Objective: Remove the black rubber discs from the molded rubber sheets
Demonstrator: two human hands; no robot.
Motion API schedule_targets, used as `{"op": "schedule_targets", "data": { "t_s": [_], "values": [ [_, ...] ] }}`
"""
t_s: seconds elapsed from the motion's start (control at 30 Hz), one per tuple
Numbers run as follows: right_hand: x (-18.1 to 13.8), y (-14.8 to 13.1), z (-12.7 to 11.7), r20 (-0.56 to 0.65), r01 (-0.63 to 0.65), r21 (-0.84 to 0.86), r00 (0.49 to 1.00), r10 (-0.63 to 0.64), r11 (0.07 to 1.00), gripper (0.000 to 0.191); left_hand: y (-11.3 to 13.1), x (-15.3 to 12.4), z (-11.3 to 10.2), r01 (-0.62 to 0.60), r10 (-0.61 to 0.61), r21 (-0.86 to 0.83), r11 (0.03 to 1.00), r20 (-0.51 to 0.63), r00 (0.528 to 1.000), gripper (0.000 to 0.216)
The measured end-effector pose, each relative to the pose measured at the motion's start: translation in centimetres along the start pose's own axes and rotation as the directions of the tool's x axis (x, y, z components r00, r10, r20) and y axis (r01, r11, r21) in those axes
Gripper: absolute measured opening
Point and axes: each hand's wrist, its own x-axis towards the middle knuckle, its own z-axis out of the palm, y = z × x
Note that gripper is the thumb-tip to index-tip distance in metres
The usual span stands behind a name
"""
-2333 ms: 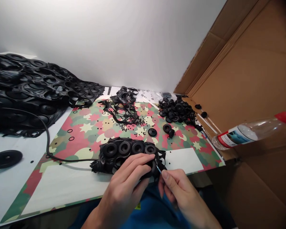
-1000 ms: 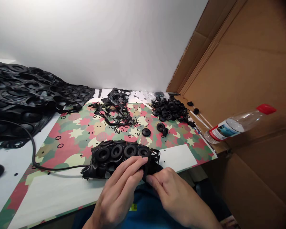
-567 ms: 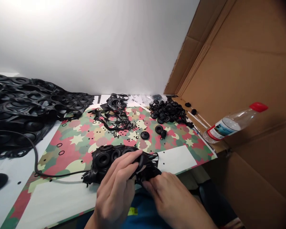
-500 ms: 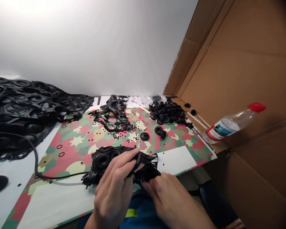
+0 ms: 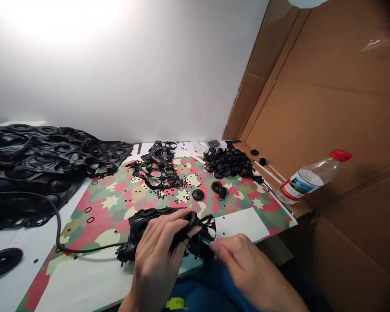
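Observation:
A black rubber sheet of moulded rings (image 5: 143,219) lies at the near edge of the camouflage-patterned mat (image 5: 117,199). My left hand (image 5: 159,255) is closed over the sheet's right part, fingers curled on the rubber. Just to the right, my right hand (image 5: 243,264) pinches a small blue-tipped tool (image 5: 205,242) with its tip at the sheet's right end.
A stack of black rubber sheets (image 5: 35,160) fills the left. Emptied rubber webbing (image 5: 156,167), a heap of loose black rings (image 5: 229,160) and single rings (image 5: 198,194) lie on the mat. A black cable (image 5: 56,221) curves in. A plastic bottle (image 5: 308,177) leans on cardboard (image 5: 328,108).
My left hand has gathered and folded the sheet's right part, hiding most rings. The tool tip, hidden a second ago, shows again at the sheet. The view has tilted upward.

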Motion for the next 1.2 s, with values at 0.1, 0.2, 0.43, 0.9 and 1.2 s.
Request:
{"op": "schedule_targets", "data": {
  "t_s": [0.1, 0.2, 0.43, 0.9, 1.2],
  "values": [
    [0.6, 0.8, -1.2, 0.030, 0.019, 0.189, 0.999, -0.025, 0.982, 0.066, 0.1, 0.1, -0.7, -0.046, 0.046, 0.003, 0.999, 0.054, 0.998, 0.018],
    [1.4, 1.5, -1.1, 0.085, -0.023, 0.363, 0.996, -0.008, 0.931, 0.068, 0.0, 0.0, -1.3, -0.147, 0.143, 0.014, 0.989, 0.167, 0.976, 0.020],
    [1.2, 2.7, -1.5, 0.163, -0.128, 0.385, 0.984, 0.070, 0.914, 0.069, -0.3, -2.0, -1.8, -0.231, 0.225, 0.004, 0.973, 0.193, 0.955, 0.038],
    [0.3, 2.1, -3.1, 0.124, -0.115, 0.193, 0.988, 0.092, 0.974, 0.070, 0.0, -2.3, -1.7, -0.322, 0.316, 0.003, 0.947, 0.174, 0.933, 0.026],
    [1.9, 0.9, -2.1, 0.157, -0.080, 0.000, 0.984, 0.079, 0.997, 0.071, 0.1, -2.0, -2.5, -0.318, 0.308, 0.008, 0.948, 0.217, 0.926, 0.030]
  ]
}}
